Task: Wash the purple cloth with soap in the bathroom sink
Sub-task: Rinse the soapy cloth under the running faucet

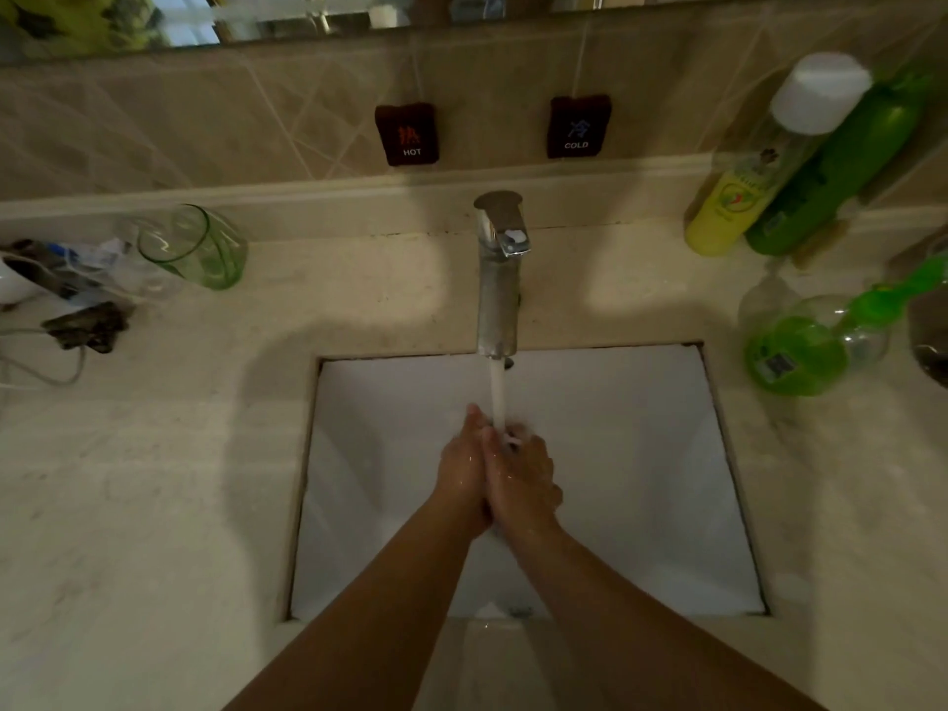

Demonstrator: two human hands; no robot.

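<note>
My left hand [460, 472] and my right hand [523, 479] are pressed palm to palm over the white sink basin [641, 479]. They sit directly under the water stream [497, 395] running from the chrome faucet [498, 279]. Water splashes white at the fingertips. Both hands are wet and hold nothing that I can see. No purple cloth shows anywhere in the view. A green soap bottle [800, 346] lies on its side on the counter to the right of the basin.
Yellow and green bottles [800, 197] lean against the wall at the back right. A green glass [200, 248], a clear cup and a cable clutter sit on the left counter [154, 479]. HOT and COLD tags [410, 136] hang on the tiled wall.
</note>
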